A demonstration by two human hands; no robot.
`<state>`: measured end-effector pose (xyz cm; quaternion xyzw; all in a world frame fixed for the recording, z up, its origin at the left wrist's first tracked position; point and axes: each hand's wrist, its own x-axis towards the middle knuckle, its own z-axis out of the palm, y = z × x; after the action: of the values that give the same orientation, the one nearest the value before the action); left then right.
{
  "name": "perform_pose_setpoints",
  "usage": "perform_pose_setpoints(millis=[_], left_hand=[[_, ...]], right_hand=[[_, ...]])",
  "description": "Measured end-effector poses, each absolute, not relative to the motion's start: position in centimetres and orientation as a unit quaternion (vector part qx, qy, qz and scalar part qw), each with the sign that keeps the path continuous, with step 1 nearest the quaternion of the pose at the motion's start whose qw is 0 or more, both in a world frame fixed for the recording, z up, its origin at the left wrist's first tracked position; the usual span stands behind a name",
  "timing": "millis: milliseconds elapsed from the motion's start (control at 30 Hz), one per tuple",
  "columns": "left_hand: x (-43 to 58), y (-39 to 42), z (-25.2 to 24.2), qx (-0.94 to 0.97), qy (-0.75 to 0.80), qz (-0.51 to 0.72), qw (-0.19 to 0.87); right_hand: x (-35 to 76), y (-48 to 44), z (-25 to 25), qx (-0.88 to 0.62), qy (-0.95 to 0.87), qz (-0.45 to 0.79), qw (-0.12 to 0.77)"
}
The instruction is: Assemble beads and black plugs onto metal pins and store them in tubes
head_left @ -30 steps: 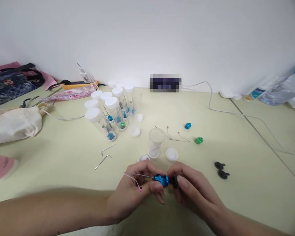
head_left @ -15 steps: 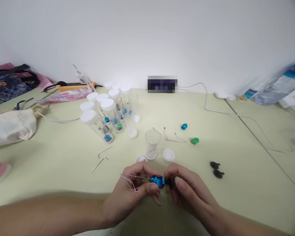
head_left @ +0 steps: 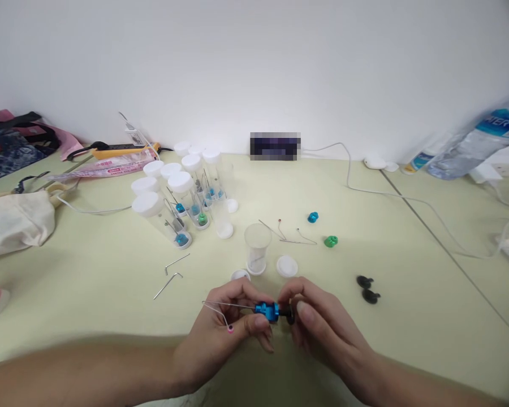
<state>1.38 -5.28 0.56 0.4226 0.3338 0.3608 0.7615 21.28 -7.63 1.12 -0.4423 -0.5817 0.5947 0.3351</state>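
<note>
My left hand (head_left: pixel 223 330) pinches a blue metal fitting (head_left: pixel 266 311) between thumb and fingers. From its left end runs a thin bent wire (head_left: pixel 233 305), which ends in a pink bead (head_left: pixel 230 329) above the hand. At the fitting's other end is a black round-headed piece (head_left: pixel 287 312), and the fingers of my right hand (head_left: pixel 328 325) are closed on it. The fitting and the black piece lie in line; whether they are fully joined I cannot tell. Just beyond the hands stand a clear plastic jar (head_left: pixel 257 249) and a white lid (head_left: pixel 287 266).
Capped clear tubes (head_left: pixel 182 198) with fittings inside stand at left. L-shaped hex keys (head_left: pixel 168 286) lie nearer. Loose bent wires (head_left: pixel 294 241), a blue fitting (head_left: pixel 313 217), a green fitting (head_left: pixel 331 242) and two black pieces (head_left: pixel 370 296) lie right. A water bottle (head_left: pixel 479 141) leans far right.
The whole scene sits slightly farther left as my view shifts. Both hands keep the same grip, and the fitting and black piece show little change.
</note>
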Motion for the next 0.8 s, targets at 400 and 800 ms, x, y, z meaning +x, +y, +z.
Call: perform_pose_setpoints(millis=[400,800], left_hand=[[1.39,-5.36,0.99,0.402,0.343,0.367,0.765],[0.90,-5.35,1.52,0.433,0.334,0.365,0.754]], right_hand=[[21.31,-7.55,1.18,-0.436,-0.586,0.604,0.319],[20.93,-7.25,1.27,-0.436,-0.620,0.569,0.318]])
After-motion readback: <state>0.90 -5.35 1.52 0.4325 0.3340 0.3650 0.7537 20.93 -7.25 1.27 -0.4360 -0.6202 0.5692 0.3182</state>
